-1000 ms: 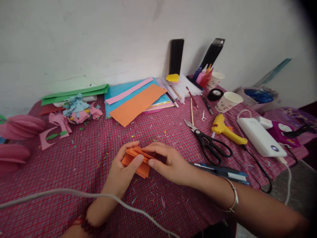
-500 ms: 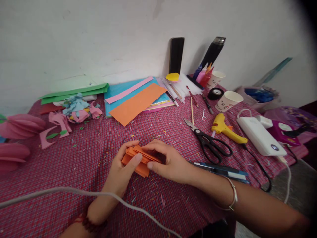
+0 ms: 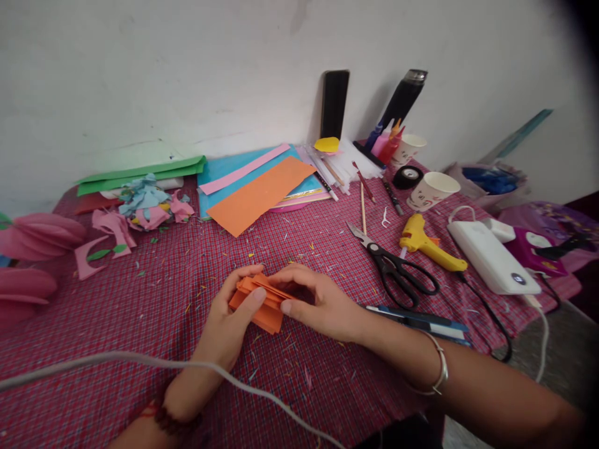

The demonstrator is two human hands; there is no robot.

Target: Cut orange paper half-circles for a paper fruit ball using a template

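Nearest the camera: grey cable (image 3: 140, 362) runs across the lower view, over the left forearm. Left hand (image 3: 229, 327) comes in from bottom left, beaded band at the wrist, thumb laid along the near face of a folded orange paper stack (image 3: 262, 305), fingers curled over its far edge, so it's pinched. Right hand (image 3: 322, 305) reaches in from lower right, forearm low over the cloth, metal bangle (image 3: 440, 374) at the wrist; its fingers are closed on the stack's right end, thumb underneath, fingertips on top. Stack sits just above the red checked tablecloth (image 3: 163, 299), centre of the table, both hands touching it. Just right of the right forearm: a dark blue flat tool (image 3: 421, 321), type unclear. Beyond that, black-handled scissors (image 3: 393, 268), yellow glue gun (image 3: 425, 244), white power bank (image 3: 491, 259). Left side: pink paper cutouts (image 3: 107, 234) and a shredded paper heap (image 3: 147, 202). Further back: loose orange sheet (image 3: 259, 194) on blue paper (image 3: 224, 171), green paper (image 3: 140, 173), pencils and sticks, tape roll (image 3: 406, 177), two paper cups (image 3: 433, 190) with a printed pattern too small to read. Against the wall: black phone (image 3: 334, 105) upright, dark flask (image 3: 402, 100) leaning. No legible text anywhere.
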